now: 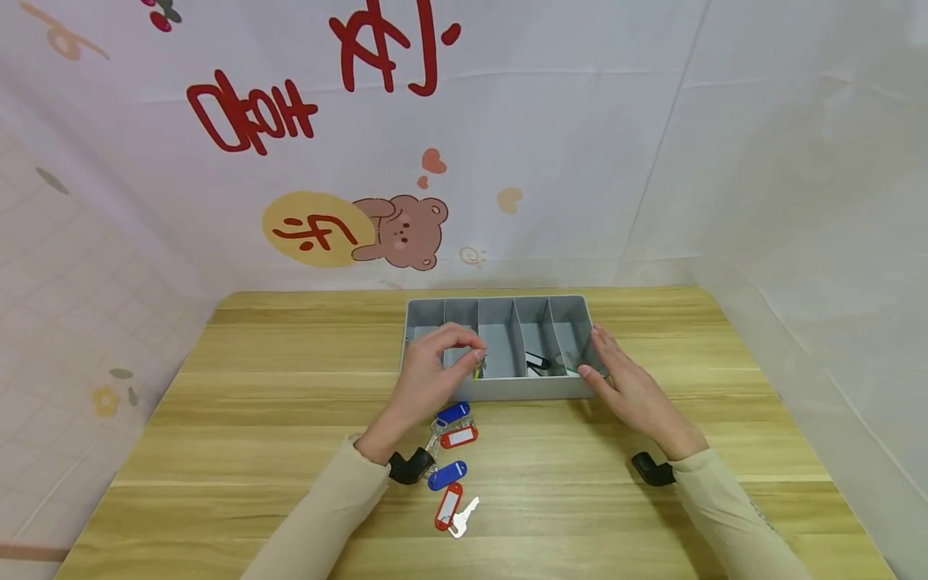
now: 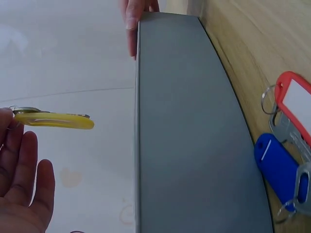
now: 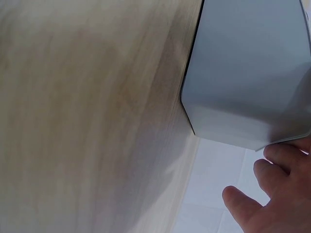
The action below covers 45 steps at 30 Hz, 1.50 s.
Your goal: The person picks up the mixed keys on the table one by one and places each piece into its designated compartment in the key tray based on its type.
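Observation:
My left hand (image 1: 428, 374) is raised over the front of the grey divided tray (image 1: 522, 390), near its second and third compartments from the left. Thumb and fingertips pinch a yellow key tag (image 2: 56, 120) with a metal key beside it; the other fingers spread loosely in the left wrist view. At the tray's right front corner lies my right hand (image 1: 638, 395), fairly straight fingers along the side wall and thumb at the front rim. A black key tag (image 1: 536, 360) lies in the fourth compartment. Something greenish in the last compartment is mostly hidden by the rim.
On the wooden table (image 1: 290, 346) before the tray lie a blue key tag (image 1: 453, 412), a red key tag (image 1: 460, 437), another blue tag (image 1: 447, 475) and another red tag (image 1: 449, 506) with a silver key (image 1: 464, 519). A printed white cloth (image 1: 580, 161) hangs behind.

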### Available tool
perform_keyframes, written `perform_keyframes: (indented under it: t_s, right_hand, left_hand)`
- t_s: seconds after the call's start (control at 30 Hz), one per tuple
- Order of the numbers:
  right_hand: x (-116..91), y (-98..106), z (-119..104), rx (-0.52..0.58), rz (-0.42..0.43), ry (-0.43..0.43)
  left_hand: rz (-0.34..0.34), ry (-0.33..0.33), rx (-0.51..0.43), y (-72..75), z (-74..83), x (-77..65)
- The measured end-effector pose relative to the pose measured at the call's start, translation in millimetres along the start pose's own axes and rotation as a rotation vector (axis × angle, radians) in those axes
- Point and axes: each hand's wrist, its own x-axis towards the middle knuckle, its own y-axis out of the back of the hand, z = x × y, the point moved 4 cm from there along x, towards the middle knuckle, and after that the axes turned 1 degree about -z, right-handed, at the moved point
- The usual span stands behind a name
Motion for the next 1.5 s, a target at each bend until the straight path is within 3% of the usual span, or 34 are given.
perform_keyframes:
  t_s: [0.33, 0.53, 0.77, 1.5]
  right_hand:
    - [0.2, -1.3, -0.7, -0.003, 0.0, -0.014]
    - [0.1, -1.0, -0.8, -0.004, 0.01, -0.013]
    - [0.1, 1.0, -2.2, -0.004, -0.004, -0.022]
    - [1.0, -0.3, -1.0, -0.008, -0.002, -0.01]
  left_hand:
    - [-0.023, 0.026, 0.037, -25.0, -16.1, 16.7]
    - [-0.06, 0.007, 0.073, -36.3, -17.6, 27.3]
    - [-0.109, 0.034, 0.087, -46.6, -19.8, 36.2]
    - [-0.136, 0.107, 0.201, -55.2, -37.5, 47.5]
